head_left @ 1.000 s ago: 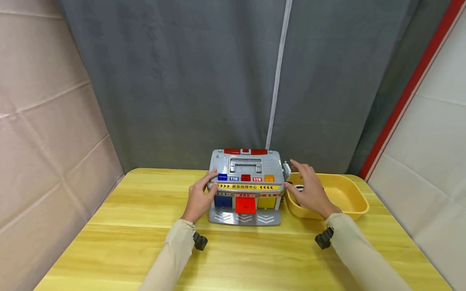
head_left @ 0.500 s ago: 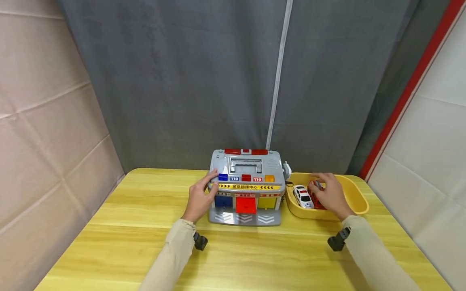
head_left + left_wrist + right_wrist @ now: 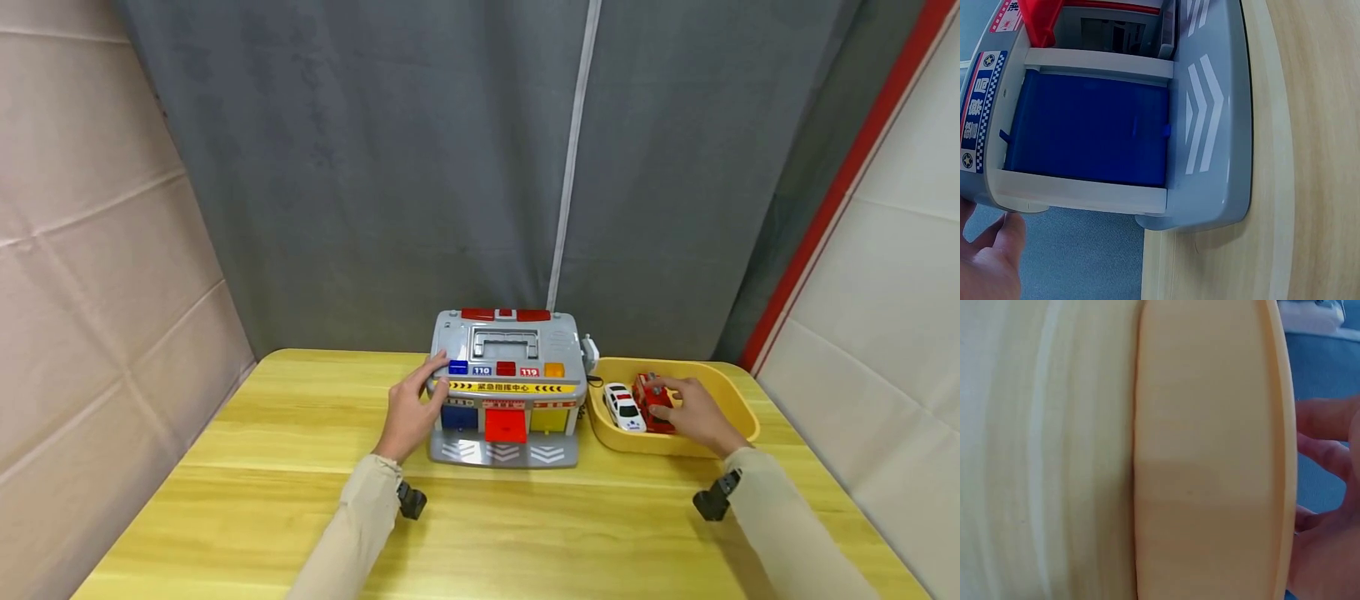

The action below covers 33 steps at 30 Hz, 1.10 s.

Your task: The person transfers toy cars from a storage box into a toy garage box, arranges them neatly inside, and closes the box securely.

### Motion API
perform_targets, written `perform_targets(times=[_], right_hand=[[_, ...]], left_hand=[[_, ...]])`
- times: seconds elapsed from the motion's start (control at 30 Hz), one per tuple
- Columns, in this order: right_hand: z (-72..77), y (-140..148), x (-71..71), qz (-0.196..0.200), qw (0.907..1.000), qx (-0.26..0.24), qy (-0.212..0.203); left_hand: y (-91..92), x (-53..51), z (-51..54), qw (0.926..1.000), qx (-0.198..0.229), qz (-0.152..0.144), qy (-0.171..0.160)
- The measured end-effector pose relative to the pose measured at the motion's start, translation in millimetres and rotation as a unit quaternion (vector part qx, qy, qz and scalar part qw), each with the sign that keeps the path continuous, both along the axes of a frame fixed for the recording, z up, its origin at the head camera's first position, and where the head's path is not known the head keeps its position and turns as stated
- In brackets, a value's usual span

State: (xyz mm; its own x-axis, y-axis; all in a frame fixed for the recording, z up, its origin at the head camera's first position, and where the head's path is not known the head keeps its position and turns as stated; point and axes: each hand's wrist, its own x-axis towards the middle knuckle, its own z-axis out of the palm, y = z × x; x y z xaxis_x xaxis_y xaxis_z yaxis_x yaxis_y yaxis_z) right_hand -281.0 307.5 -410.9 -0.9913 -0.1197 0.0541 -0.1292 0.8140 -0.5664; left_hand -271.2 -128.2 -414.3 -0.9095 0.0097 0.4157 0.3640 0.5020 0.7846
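A grey toy garage (image 3: 504,388) stands on the wooden table, with a blue door (image 3: 1088,128), a raised red door (image 3: 506,425) and a yellow door (image 3: 549,419). My left hand (image 3: 408,414) rests against its left side, index finger along the top and thumb by the front edge. At the right, a yellow bin (image 3: 723,400) holds a white toy car (image 3: 624,407) and a red toy fire truck (image 3: 651,403). Over the bin, my right hand (image 3: 699,413) has its thumb and fingers spread at the fire truck; whether they touch it I cannot tell.
From the garage's right side juts a white piece (image 3: 590,353), with a dark cord close to the bin. A grey curtain (image 3: 375,183) hangs behind the table (image 3: 300,483). Pale panels flank both sides.
My right hand has moved from beside the garage's right side to the bin, then slightly further right, uncovering the two toy vehicles. My left hand has stayed at the garage.
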Motion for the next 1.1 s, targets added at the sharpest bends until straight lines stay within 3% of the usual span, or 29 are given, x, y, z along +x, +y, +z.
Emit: perform_targets(times=[0.23,0.4,0.67,1.1], right_hand=[[2.3,12,-8.8,0.015,0.991,-0.074,-0.111],[1.2,15,-13.2,0.019,0.9836,-0.102,-0.148],[3.3,12,-18.2,0.021,0.9831,-0.091,-0.157],[2.0,9,-18.5,-0.021,0.9748,-0.14,-0.172]], left_hand=[[0.1,0.4,-1.2,1.0,0.001,0.0,0.008],[0.4,0.5,-2.0,1.0,0.001,0.001,0.008],[-0.6,-1.4,0.4,0.9999,0.0,0.003,0.011],[0.3,0.2,-1.3,0.9995,0.009,0.007,0.031]])
